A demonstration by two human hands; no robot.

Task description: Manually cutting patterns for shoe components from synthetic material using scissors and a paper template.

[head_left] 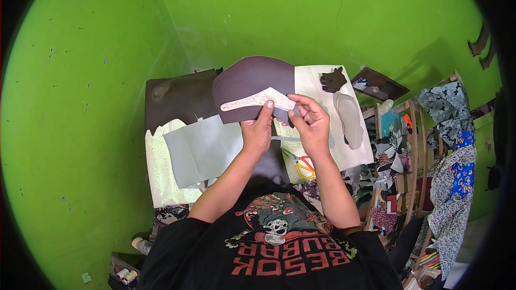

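Both hands hold up a dark brownish-purple sheet (pixel 244 80) with a rounded top edge. Against its face lies a long, bent, off-white pattern piece (pixel 247 100) with dark lines drawn on it. My left hand (pixel 258 133) clamps the two together, its thumb on the pattern's lower edge and its fingers behind the sheet. At the pattern's right end, my right hand (pixel 313 126) is closed with thumb and forefinger on the edge there. Scissors (pixel 299 162) with yellow and red handles lie below, left of my right forearm.
A pale work surface (pixel 363 147) carries a dark brown sheet (pixel 180 96), a grey-green sheet (pixel 201 149), grey sole-shaped pieces (pixel 350 123) and a small dark scrap (pixel 333 79). To the right stands a wooden rack (pixel 417 156) full of scraps, with patterned cloth (pixel 449 220) hanging over it. Green walls (pixel 242 16) enclose the corner.
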